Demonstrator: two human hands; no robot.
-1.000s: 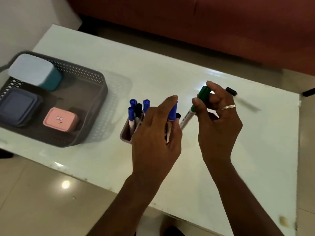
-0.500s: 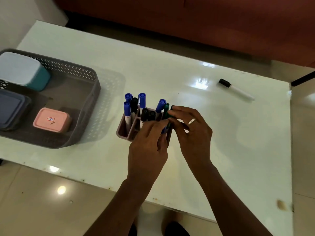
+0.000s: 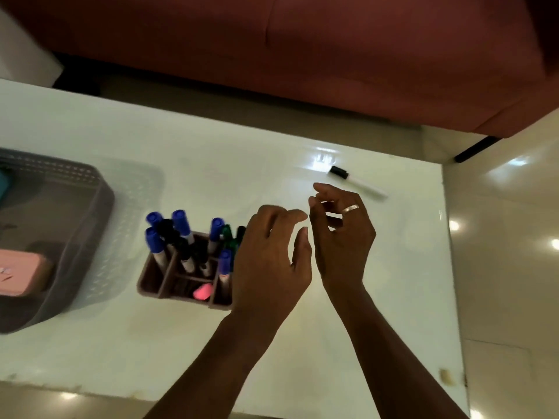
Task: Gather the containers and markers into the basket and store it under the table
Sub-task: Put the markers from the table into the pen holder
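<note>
A brown divided marker holder (image 3: 157,282) stands on the white table (image 3: 393,297), holding several blue, black and green markers (image 3: 181,222) and a pink eraser (image 3: 202,291). My left hand (image 3: 269,261) hovers just right of the holder, fingers apart and empty. My right hand (image 3: 341,237), wearing a ring, is beside it, fingers loosely curled and empty. One black-capped white marker (image 3: 357,182) lies loose on the table beyond my right hand. The grey basket (image 3: 90,231) at the left edge holds a pink container (image 3: 21,273) and a teal one (image 3: 3,182), mostly cut off.
A red sofa (image 3: 302,55) runs along the far side of the table. Glossy tiled floor (image 3: 508,237) lies to the right and in front. The table's right edge is close to the loose marker.
The green marker went from my right hand into the holder. Both hands let go and lifted away to the right. The view shifted right, cutting off most of the basket.
</note>
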